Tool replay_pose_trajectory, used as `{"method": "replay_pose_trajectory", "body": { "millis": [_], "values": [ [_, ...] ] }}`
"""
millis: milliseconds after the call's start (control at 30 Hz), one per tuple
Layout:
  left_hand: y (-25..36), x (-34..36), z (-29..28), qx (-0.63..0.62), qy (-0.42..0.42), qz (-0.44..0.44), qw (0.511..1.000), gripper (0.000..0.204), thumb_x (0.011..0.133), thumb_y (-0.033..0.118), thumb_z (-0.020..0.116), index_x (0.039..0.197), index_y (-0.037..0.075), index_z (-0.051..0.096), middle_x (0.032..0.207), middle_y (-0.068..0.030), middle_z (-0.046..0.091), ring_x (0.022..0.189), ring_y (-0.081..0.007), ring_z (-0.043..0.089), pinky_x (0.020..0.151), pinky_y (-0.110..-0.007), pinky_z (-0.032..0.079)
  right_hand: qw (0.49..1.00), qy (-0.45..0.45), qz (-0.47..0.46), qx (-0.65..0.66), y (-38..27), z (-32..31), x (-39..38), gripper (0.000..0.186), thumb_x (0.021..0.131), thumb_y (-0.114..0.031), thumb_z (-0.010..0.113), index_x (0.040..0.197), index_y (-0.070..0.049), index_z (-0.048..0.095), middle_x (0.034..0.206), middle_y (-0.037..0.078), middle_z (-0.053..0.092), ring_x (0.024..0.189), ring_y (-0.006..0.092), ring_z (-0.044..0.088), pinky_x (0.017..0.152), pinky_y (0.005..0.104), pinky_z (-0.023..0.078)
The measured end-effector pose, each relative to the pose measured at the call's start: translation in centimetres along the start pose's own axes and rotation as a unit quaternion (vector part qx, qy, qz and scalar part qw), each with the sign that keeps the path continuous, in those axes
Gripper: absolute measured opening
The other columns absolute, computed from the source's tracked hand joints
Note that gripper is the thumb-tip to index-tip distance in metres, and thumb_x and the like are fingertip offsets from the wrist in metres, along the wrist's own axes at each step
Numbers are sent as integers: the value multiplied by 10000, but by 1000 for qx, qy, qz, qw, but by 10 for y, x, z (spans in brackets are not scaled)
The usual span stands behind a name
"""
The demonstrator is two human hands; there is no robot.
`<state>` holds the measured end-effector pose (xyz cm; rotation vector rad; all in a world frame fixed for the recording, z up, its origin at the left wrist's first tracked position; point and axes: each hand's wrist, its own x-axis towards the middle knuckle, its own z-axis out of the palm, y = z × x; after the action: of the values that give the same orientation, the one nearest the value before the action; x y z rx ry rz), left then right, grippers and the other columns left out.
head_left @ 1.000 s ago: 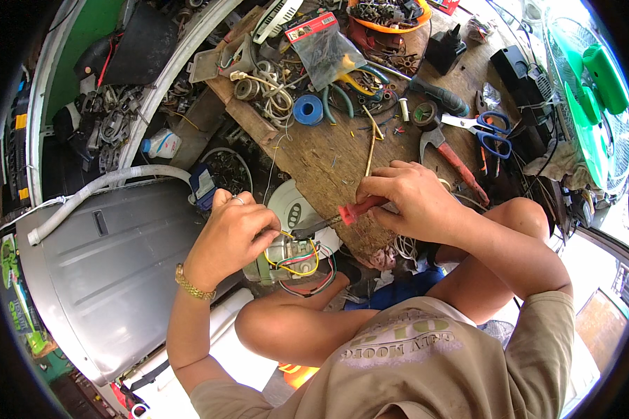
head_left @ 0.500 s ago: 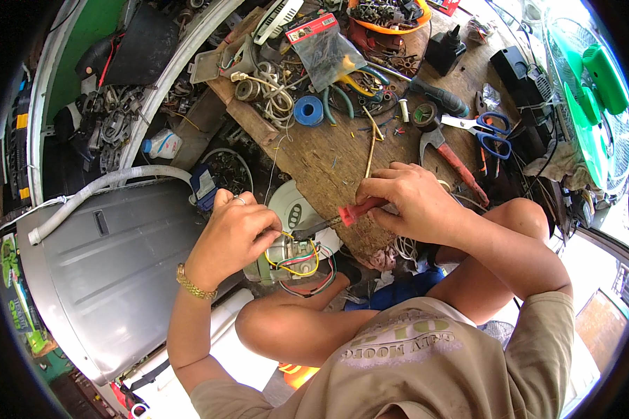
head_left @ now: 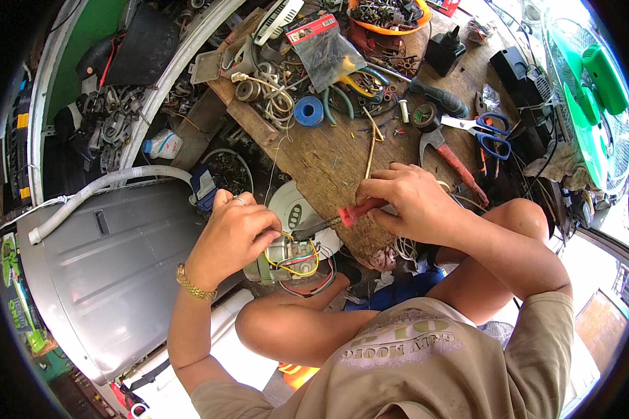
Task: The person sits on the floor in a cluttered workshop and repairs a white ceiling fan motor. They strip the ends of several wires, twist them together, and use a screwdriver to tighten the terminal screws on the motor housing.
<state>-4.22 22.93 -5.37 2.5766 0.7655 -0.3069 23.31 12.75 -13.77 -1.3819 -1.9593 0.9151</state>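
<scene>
My right hand (head_left: 405, 202) grips a red-handled tool (head_left: 358, 209), its dark, thin front end angled down-left to a dark piece (head_left: 302, 233) on top of a small metal motor (head_left: 281, 253). My left hand (head_left: 237, 230) is beside the motor's top, thumb and forefinger pinched on a yellow wire (head_left: 283, 233). Yellow, red, green and white wires (head_left: 307, 285) loop around the motor. Behind it lies a white round plastic part (head_left: 286, 204) with oval slots.
A cluttered wooden board (head_left: 328, 160) bears a blue spool (head_left: 307, 110), pliers (head_left: 339, 105), scissors (head_left: 479, 124), a claw hammer (head_left: 458, 164) and a screwdriver (head_left: 437, 94). A green fan (head_left: 590, 105) stands right, a grey appliance (head_left: 112, 272) with hose (head_left: 126, 177) left.
</scene>
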Motion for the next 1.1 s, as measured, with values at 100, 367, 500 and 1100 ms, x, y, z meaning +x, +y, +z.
{"method": "replay_pose_trajectory", "body": {
  "millis": [100,367,500,1100],
  "values": [
    [0,0,-1,0,-1,-2,1000,66,759,133,738,770,105,679,746,-18,661,783,-206,539,784,-376,295,1000,-1,0,2,0,0,0,251,694,-86,696,937,-88,631,859,98,641,849,336,605,725,455,474],
    [0,0,-2,-4,-2,0,1000,64,754,127,736,767,101,679,744,-25,659,775,-204,532,770,-368,290,1000,-2,-2,6,0,0,0,253,695,-88,696,940,-81,632,869,101,636,863,335,601,732,454,474],
    [0,0,-2,-4,-5,-1,1000,65,754,127,735,766,102,677,743,-23,656,777,-202,532,769,-367,290,1000,12,-8,-2,0,0,0,240,700,-102,696,932,-102,633,849,95,642,851,341,622,714,464,491],
    [0,-1,-2,-1,1,-1,1000,75,760,126,741,770,102,671,746,-34,653,790,-210,538,786,-366,301,1000,13,-9,-6,2,2,0,240,698,-103,681,934,-103,635,846,98,652,848,339,639,722,465,510]
  ]
}}
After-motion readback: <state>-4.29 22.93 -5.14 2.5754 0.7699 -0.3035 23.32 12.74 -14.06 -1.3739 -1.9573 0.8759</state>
